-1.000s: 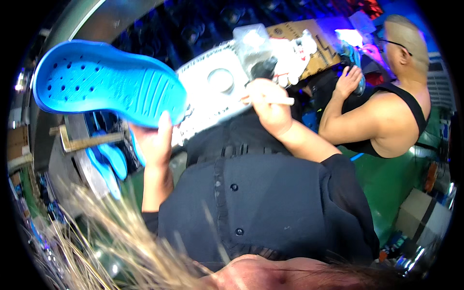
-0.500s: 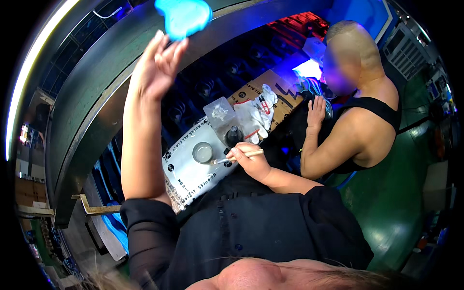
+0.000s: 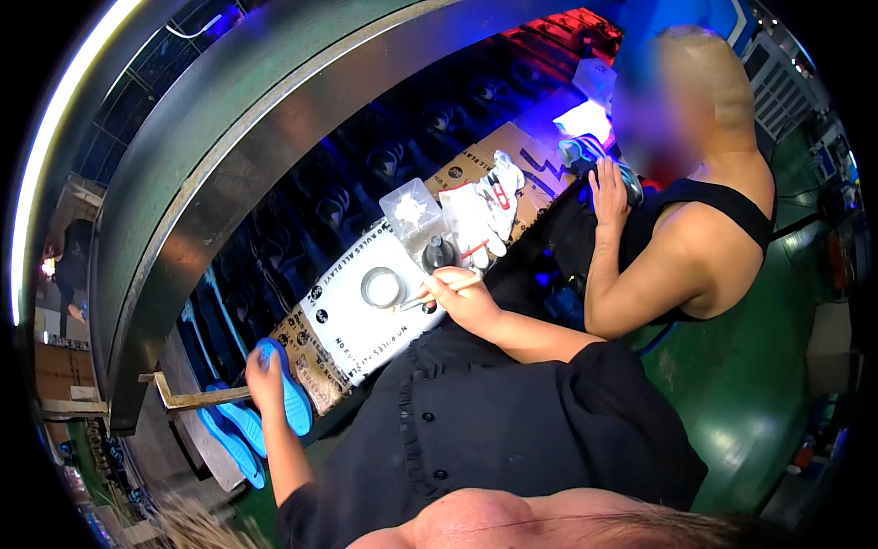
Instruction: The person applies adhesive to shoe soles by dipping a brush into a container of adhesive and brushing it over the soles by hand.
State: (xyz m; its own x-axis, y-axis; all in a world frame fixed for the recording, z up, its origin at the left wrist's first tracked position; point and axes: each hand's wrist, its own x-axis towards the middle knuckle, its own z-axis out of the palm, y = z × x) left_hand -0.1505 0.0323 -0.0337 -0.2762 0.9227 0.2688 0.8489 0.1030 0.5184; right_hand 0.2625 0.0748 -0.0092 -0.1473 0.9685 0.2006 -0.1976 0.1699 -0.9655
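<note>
At the lower left, my left hand (image 3: pixel 265 373) is closed on a long blue shoe sole (image 3: pixel 293 403). Two more blue soles (image 3: pixel 240 439) lie just left of it on a grey surface. My right hand (image 3: pixel 471 302) pinches a pale-handled brush (image 3: pixel 413 302). The brush tip is beside a round cup (image 3: pixel 382 287) of whitish liquid. Beyond my right hand stands a dark bottle (image 3: pixel 439 252). A clear plastic container (image 3: pixel 410 210) with white stuff inside is behind that bottle.
White printed wrapping (image 3: pixel 343 329) covers cardboard under the cup. A white glove (image 3: pixel 494 206) lies farther back. A co-worker (image 3: pixel 681 247) sits at my right, a hand on a shoe. Along the left runs a green machine frame (image 3: pixel 219 156), with a metal bracket (image 3: pixel 174 395) below.
My left hand has come down from the top of the view, where a blue sole was at its fingertips, to a blue sole at lower left. The right hand has barely moved.
</note>
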